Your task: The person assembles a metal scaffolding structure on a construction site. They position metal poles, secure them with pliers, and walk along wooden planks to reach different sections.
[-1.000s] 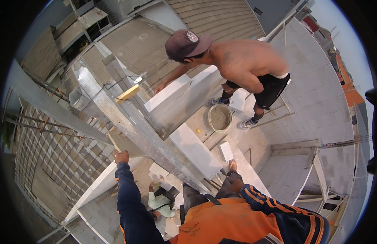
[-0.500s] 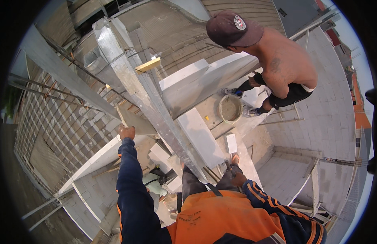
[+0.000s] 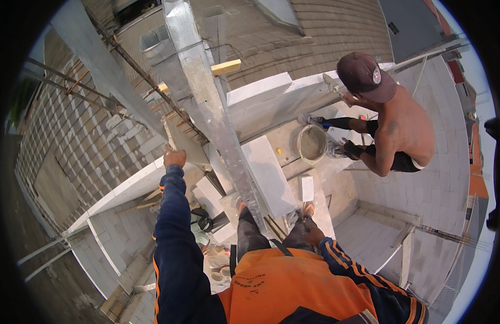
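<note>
My left arm reaches forward, and my left hand [image 3: 175, 156] is closed round the lower end of a narrow pale strip [image 3: 168, 132], apparently wood, against a grey concrete beam [image 3: 107, 59]. Low by my right thigh, my right hand [image 3: 315, 236] has its fingers curled; a small greyish thing [image 3: 291, 217] shows close to it, too unclear to name. Between my feet and the wall lies a large white block [image 3: 269, 175]. A smaller white block [image 3: 307, 189] sits just ahead of my right foot.
A co-worker [image 3: 404, 127] crouches at right, holding a trowel [image 3: 330, 83] over the white block wall [image 3: 261, 89]. Beside them stands a mortar bucket [image 3: 312, 144]. A metal-faced post [image 3: 207, 92] slants upward ahead of me, with a yellowish wood piece [image 3: 227, 67] across it. Another person is partly visible below.
The co-worker has bent lower and now holds a trowel out toward the wall. My view has shifted slightly; my left hand keeps its grip on the strip.
</note>
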### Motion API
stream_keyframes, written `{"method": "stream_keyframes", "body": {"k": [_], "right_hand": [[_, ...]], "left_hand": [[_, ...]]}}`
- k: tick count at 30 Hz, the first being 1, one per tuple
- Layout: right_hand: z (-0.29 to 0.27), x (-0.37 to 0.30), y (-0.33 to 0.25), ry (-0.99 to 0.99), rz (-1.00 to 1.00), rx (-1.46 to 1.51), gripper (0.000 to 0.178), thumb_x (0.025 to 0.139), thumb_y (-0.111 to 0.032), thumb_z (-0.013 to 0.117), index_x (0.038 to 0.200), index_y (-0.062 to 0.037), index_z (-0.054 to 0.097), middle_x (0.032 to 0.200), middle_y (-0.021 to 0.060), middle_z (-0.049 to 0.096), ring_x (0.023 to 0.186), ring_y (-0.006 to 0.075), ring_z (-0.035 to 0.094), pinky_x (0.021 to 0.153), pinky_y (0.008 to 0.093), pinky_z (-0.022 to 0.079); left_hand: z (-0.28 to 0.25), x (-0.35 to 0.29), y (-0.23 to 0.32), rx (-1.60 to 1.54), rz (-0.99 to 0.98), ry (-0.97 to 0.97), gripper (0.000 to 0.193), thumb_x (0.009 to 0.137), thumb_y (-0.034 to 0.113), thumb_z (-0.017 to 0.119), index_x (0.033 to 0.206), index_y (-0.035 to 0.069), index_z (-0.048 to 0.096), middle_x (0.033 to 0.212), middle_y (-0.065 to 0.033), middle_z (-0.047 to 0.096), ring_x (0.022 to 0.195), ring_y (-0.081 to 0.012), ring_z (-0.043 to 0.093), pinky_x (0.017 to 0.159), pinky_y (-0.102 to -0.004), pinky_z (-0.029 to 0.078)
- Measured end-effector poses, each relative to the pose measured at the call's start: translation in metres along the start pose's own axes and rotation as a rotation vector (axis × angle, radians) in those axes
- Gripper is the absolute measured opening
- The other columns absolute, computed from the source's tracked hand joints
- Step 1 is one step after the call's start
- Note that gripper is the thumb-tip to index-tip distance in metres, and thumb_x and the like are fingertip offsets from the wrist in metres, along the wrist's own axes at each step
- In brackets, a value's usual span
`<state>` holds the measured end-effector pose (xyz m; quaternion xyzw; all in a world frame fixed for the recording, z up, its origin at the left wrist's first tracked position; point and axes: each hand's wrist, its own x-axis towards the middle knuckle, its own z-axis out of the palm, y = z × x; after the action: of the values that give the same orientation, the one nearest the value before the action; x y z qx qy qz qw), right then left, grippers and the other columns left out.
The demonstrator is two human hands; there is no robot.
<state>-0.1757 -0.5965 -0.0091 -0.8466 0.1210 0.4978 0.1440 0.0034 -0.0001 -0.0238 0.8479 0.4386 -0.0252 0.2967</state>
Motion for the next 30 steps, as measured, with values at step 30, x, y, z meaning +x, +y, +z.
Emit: {"method": "stream_keyframes", "body": {"k": [30], "right_hand": [[-0.007, 0.009, 0.012, -0.075, -0.004, 0.207, 0.022, 0.077, -0.012, 0.064, 0.091, 0.0034, 0.056, 0.072, 0.0126, 0.063, 0.063, 0.0242, 0.064, 0.058, 0.0383, 0.052]], "left_hand": [[-0.008, -0.012, 0.008, -0.079, -0.123, -0.057, 0.075, 0.074, 0.042, 0.069, 0.135, 0.003, 0.049, 0.124, -0.0252, 0.061, 0.117, -0.0395, 0.059, 0.102, -0.0428, 0.046]]}}
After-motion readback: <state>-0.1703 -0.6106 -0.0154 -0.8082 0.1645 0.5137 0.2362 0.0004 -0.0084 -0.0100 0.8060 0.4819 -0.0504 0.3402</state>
